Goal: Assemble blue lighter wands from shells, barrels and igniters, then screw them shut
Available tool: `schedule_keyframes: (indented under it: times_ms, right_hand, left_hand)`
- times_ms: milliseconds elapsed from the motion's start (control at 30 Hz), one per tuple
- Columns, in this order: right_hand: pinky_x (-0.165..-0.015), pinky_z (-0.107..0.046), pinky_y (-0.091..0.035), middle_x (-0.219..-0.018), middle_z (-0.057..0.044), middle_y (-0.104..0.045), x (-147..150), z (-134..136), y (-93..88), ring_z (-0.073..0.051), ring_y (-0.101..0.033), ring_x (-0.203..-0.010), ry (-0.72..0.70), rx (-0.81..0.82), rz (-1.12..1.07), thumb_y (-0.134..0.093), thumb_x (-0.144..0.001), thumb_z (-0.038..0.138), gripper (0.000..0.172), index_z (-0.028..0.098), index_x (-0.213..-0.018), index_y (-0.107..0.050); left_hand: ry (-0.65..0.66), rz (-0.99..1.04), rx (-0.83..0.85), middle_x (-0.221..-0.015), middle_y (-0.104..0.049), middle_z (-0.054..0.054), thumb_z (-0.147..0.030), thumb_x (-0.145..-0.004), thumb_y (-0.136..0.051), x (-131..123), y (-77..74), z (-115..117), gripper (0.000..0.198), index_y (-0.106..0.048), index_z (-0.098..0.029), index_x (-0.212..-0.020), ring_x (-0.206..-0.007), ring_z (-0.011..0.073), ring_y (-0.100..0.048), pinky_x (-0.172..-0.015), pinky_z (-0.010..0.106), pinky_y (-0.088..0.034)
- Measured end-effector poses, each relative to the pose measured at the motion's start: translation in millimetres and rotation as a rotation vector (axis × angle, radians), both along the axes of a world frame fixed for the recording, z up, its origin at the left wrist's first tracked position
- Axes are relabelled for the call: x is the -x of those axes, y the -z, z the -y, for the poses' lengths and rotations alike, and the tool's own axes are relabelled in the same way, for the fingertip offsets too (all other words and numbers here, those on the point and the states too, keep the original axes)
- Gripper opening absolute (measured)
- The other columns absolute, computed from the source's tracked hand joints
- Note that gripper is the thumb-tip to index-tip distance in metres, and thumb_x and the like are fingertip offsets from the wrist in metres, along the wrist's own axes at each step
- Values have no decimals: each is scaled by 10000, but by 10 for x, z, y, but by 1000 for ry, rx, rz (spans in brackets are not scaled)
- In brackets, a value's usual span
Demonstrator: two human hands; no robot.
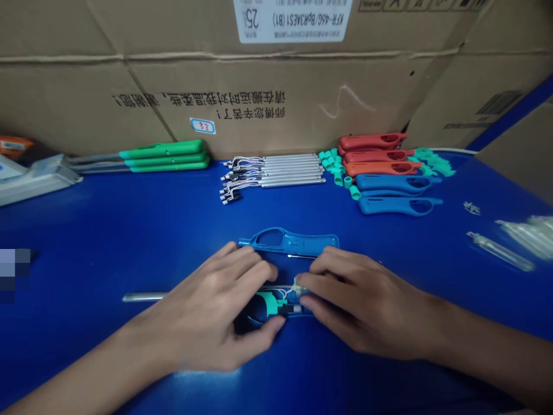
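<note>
A blue lighter shell half lies open on the table under both hands. Inside it sit a green trigger, a black igniter and white wires, and a metal tube sticks out to the left. My left hand closes over the shell's left part, its thumb at the near edge. With thumb and fingers, my right hand pinches a clear fuel tank at the shell's right part; most of the tank is hidden. Just beyond the hands rests the other blue shell half.
Several metal tubes with wires lie at the back, between finished-looking green lighters and red shells and blue shells. Small green parts are scattered there. Clear tanks lie at right. A cardboard box stands behind.
</note>
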State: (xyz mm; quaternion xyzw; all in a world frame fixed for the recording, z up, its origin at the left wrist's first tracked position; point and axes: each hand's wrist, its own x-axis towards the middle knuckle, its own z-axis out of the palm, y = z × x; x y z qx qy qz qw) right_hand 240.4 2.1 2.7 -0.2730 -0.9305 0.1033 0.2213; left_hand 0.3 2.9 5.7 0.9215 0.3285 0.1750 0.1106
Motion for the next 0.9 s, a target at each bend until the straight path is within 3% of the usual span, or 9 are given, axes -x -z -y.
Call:
schedule_keyframes:
  times_ms: [300, 900]
  right_hand:
    - [-718, -303, -466, -834, -69, -599, -16, 7, -25, -160, -535, -762, -19, 24, 9, -476, -938, 182, 185, 125, -961, -651]
    - [-732, -327, -472, -880, -82, -600, -31, 14, 5, -176, -530, -789, -27, 34, 38, -496, -934, 205, 222, 115, -1007, -686]
  left_hand:
    - [8, 12, 2, -796, -579, 16, -309, -823, -616, -9, -4, -1, 156, -539, -181, -866, -768, 185, -554, -804, 392, -446]
    - [39, 28, -1, -878, -620, 45, -294, -851, -605, -2, 17, 4, 160, -610, -175, -958, -836, 193, -585, -869, 393, -460]
